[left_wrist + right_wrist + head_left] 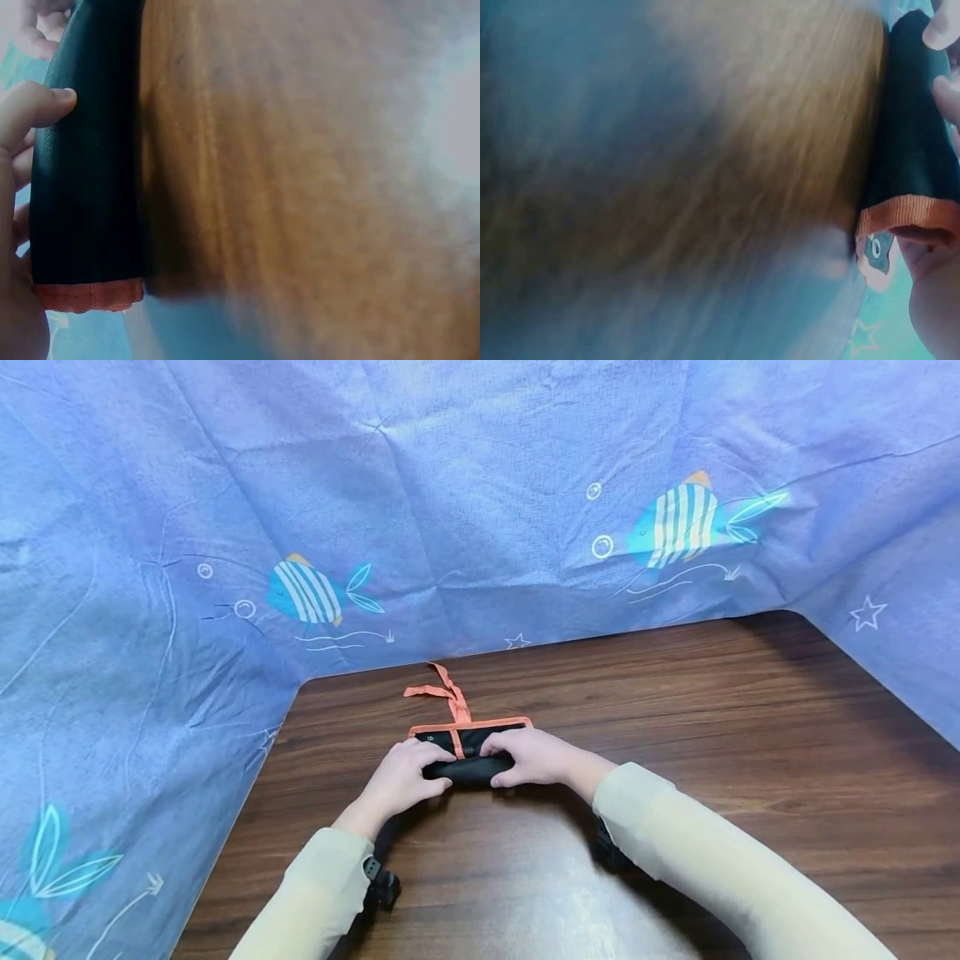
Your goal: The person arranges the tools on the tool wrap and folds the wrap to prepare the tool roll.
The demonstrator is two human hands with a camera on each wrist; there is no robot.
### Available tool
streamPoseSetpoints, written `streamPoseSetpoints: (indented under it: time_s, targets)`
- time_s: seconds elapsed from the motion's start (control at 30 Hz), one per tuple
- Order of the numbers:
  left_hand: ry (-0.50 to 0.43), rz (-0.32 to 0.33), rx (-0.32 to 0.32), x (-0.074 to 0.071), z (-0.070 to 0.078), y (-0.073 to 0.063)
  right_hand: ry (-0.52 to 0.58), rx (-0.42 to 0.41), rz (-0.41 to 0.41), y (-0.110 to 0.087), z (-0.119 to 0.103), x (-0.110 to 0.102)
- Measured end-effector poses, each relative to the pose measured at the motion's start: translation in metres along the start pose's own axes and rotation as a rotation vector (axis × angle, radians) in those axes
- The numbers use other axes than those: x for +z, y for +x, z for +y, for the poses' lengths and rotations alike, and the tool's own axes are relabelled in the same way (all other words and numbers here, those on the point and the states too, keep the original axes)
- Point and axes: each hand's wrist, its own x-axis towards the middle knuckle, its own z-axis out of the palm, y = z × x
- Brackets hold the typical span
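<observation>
A black fabric pouch with orange trim (468,752) lies partly rolled on the brown wooden table (712,710). Its orange tie strap (444,692) trails toward the far edge. My left hand (405,781) grips the left end of the black roll (90,165), thumb on its near side. My right hand (528,758) grips the right end, fingers curled over the top. In the right wrist view the roll's end (911,157) shows its orange edge beside my fingers.
A blue cloth printed with striped fish (307,593) drapes around the table at the back and both sides. Bare wood stretches to the right and in front of my arms.
</observation>
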Motion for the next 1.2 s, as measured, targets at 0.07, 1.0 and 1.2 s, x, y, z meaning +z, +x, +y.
streamPoseSetpoints:
  time_s: [0.07,1.0,1.2]
  targets:
    - [-0.020,-0.014,-0.018,-0.001,-0.001,0.000,-0.016,0.001,0.007,0.001,-0.002,0.001]
    - [-0.190,-0.069,-0.138,0.008,-0.017,0.010,0.056,0.093,0.039,-0.001,0.010,0.006]
    - [-0.186,0.008,-0.170,0.008,-0.016,0.007,0.062,0.091,0.047,0.003,0.012,0.007]
